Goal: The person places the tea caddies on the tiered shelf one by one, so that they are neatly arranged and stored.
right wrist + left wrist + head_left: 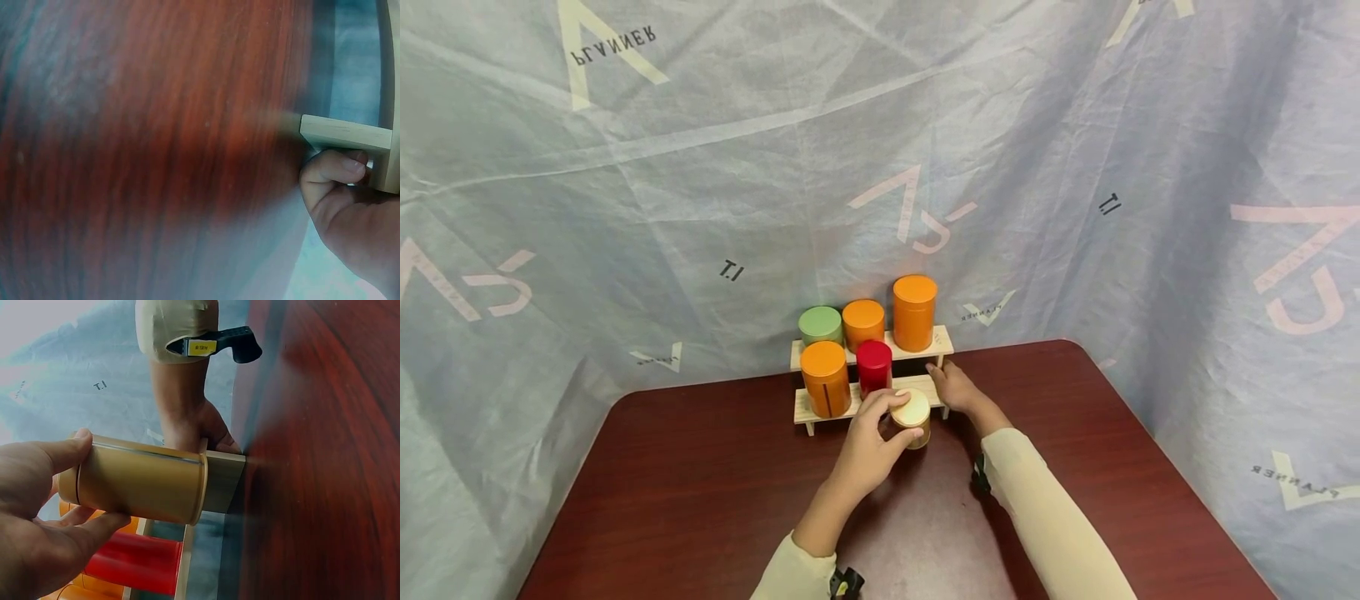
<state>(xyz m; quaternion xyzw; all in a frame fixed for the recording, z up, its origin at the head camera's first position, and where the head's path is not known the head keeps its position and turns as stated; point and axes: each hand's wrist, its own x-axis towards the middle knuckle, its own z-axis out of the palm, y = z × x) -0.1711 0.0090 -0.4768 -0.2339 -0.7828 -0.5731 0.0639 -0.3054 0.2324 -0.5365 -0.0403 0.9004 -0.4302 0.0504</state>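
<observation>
My left hand [867, 450] grips a gold tin canister [140, 478] with a pale cream lid, thumb and fingers on opposite sides near its top. The tin is held in front of the right part of the lower plank on a two-tier wooden rack [917, 385]. My right hand [957, 388] holds the rack's right end; in the right wrist view its curled thumb and fingers [334, 169] are against the end support. On the lower plank stand an orange tin [826, 379] and a red tin [875, 360], left of the gold one.
A green tin [820, 323], a short orange tin [863, 323] and a tall orange tin [914, 312] stand on the upper plank. The rack sits at the back of a dark red-brown table [715, 492]. A grey printed cloth [805, 208] hangs right behind it.
</observation>
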